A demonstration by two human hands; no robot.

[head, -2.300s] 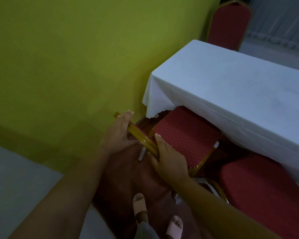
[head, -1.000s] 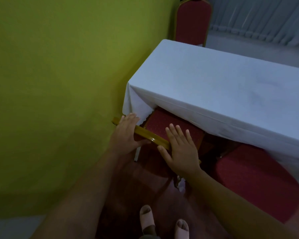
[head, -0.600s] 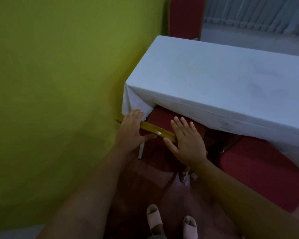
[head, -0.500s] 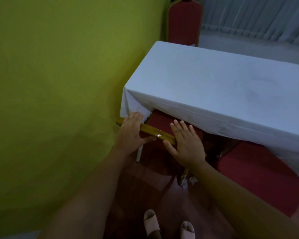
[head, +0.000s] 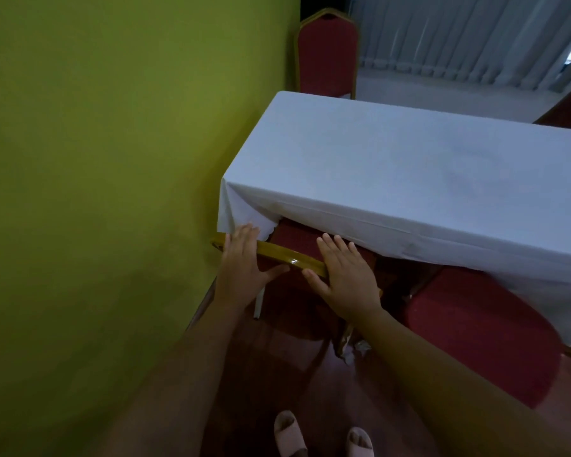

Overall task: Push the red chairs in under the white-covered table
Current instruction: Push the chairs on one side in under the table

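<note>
Here, both hands, the left hand (head: 241, 268) and right hand (head: 346, 278), rest flat with fingers spread on the gold-framed back of a red chair (head: 297, 240), its seat tucked under the white-covered desk (head: 409, 166) at mid-frame.

Green wall (head: 112, 159) left; grey vertical blinds (head: 459, 37) behind; pale sandals (head: 289, 433) below.

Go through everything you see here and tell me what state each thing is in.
Left hand: flat on the gold backrest rail.
Right hand: flat on the same rail.
Chair by the wall: seat mostly under the cloth.
Second chair: seat sticking out.
White tablecloth: draped, bare.
</note>
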